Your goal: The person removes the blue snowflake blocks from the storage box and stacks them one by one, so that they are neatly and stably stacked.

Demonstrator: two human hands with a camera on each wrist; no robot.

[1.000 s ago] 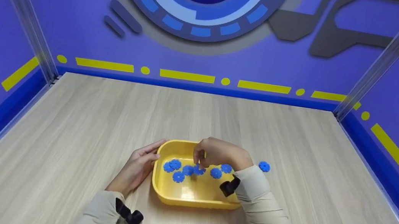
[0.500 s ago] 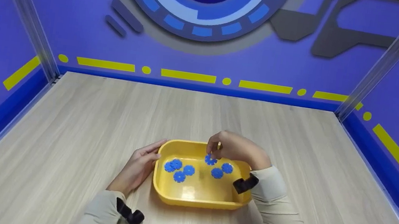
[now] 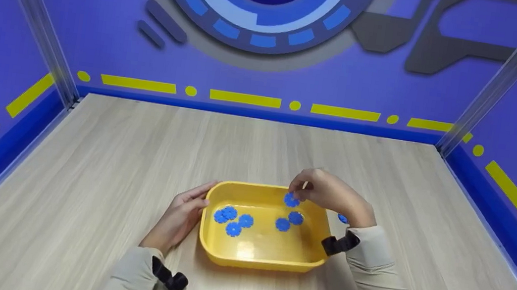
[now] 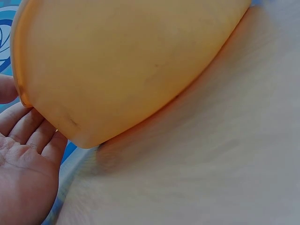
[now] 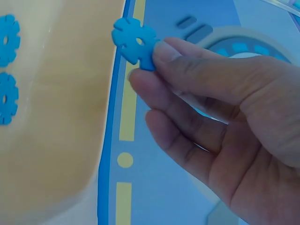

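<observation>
Pinching a blue notched disc in right hand near far rim of yellow tray.
Resting left hand, with fingers extended, against tray's left end.

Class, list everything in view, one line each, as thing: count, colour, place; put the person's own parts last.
Container: one, yellow, on the table
Discs inside: six visible, blue, four left, two right
Held disc: one, blue, near the container's far rim
Loose disc: one, blue, right of the container, partly hidden
Walls: three, purple-blue with yellow marks, back and sides
Emblem: one, mostly blue, back wall, cut off by the frame
Wrist cameras: two, black, one per wrist
Sleeves: two, beige, on both forearms
Left hand: one, bare, touching the container's left side
Right hand: one, bare, pinching the held disc
</observation>
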